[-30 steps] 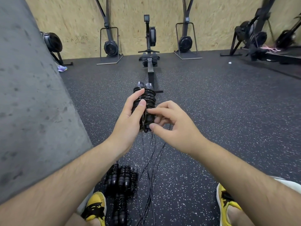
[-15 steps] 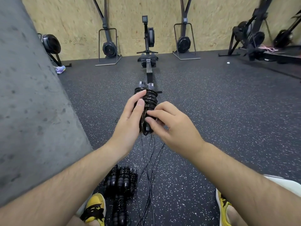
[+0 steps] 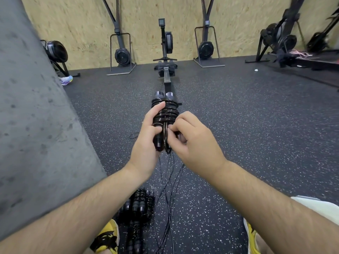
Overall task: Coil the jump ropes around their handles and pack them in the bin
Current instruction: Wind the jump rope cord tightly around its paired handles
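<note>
Black cord is wound in glossy coils round a pair of handles, forming a jump rope bundle (image 3: 165, 114) held upright before the person, above the floor and near mid-frame. Two grey handle caps (image 3: 159, 94) show above the coils. The left hand (image 3: 146, 138) grips the bundle from its left side, thumb laid up along the coils and fingers curled behind. The right hand (image 3: 194, 142) is closed at the bundle's lower end, thumb and forefinger pinching a loop of cord (image 3: 165, 132) that runs lengthwise over the handles. Loose strands (image 3: 169, 180) hang from the lower end down to the speckled rubber floor (image 3: 238, 125), crossing one another between the person's yellow shoes (image 3: 108, 235). Wound jump ropes (image 3: 139, 204) lie grouped on the floor, just beside the left one. At the left rises a grey concrete wall (image 3: 36, 116). A rowing machine (image 3: 166, 57) stands beyond, against a chipboard wall (image 3: 73, 19).
</note>
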The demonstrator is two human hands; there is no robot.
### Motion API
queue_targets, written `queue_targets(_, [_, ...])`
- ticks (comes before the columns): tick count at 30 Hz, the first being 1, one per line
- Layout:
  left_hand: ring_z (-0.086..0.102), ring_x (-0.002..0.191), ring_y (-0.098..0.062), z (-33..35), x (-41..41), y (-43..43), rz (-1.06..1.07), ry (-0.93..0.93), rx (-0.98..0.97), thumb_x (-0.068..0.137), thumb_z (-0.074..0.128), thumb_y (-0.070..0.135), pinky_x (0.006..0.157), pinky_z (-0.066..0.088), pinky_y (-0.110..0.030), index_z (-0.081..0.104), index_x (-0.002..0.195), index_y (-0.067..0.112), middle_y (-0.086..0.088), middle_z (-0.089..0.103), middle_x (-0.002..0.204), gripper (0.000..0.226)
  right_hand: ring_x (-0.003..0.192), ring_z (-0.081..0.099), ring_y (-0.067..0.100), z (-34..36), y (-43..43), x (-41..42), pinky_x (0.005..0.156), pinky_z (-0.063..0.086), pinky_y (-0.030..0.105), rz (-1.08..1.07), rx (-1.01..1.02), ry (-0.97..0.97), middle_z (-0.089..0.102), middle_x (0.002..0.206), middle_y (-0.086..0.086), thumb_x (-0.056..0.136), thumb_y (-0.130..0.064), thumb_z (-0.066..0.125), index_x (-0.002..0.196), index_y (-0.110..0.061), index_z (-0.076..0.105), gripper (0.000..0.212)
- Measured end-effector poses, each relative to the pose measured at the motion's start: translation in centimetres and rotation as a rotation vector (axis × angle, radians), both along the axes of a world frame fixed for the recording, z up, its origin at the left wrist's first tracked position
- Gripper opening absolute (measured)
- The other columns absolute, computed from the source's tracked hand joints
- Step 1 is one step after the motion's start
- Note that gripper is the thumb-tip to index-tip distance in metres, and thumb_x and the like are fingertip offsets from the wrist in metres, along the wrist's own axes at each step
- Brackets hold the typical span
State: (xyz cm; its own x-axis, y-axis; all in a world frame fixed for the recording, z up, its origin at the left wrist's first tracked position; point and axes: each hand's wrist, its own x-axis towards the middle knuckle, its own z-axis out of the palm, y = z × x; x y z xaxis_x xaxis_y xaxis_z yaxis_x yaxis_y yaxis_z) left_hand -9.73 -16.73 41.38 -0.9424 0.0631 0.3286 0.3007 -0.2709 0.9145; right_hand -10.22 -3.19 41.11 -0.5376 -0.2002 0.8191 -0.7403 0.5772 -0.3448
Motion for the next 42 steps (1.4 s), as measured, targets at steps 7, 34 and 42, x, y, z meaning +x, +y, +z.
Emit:
queue_targets(7, [0.065, 0.096, -0.011, 0.5, -0.1, 0.3, 0.004, -0.044, 0.036, 0.097, 0.029, 0.003, 0.071, 0.053, -0.026, 0.055, 0.137, 0.035, -0.001, 0.070, 0.123, 0.058, 0.075, 0.056, 0.023, 0.2, 1.0, -0.1, 0.070, 0.048, 0.033, 0.004, 0.142, 0.066, 0.057, 0.101, 0.009, 0.099, -0.015, 0.058, 0.107, -0.003, 0.066, 0.016])
queue_targets(34, [0.057, 0.129, -0.023, 0.1, -0.1, 1.4, 0.097, 0.015, -0.075, 0.101, 0.045, 0.029, 0.113, 0.039, -0.057, 0.057, 0.132, 0.042, 0.000, 0.061, 0.138, 0.036, 0.067, 0.041, 0.014, 0.7, 0.9, -0.1, 0.062, 0.042, 0.038, -0.009, 0.028, -0.059, 0.049, 0.082, -0.001, 0.093, -0.016, 0.062, 0.076, -0.011, 0.052, 0.020])
queue_targets(42, [0.065, 0.118, -0.017, 0.5, 0.1, 1.5, 0.025, 0.003, 0.033, 0.103, 0.030, 0.009, 0.093, 0.051, -0.035, 0.061, 0.132, 0.033, -0.001, 0.069, 0.127, 0.049, 0.066, 0.039, 0.014, 0.8, 0.2, 0.2, 0.057, 0.036, 0.031, -0.065, -0.048, -0.010, 0.044, 0.076, -0.003, 0.090, -0.012, 0.062, 0.071, -0.013, 0.045, 0.025])
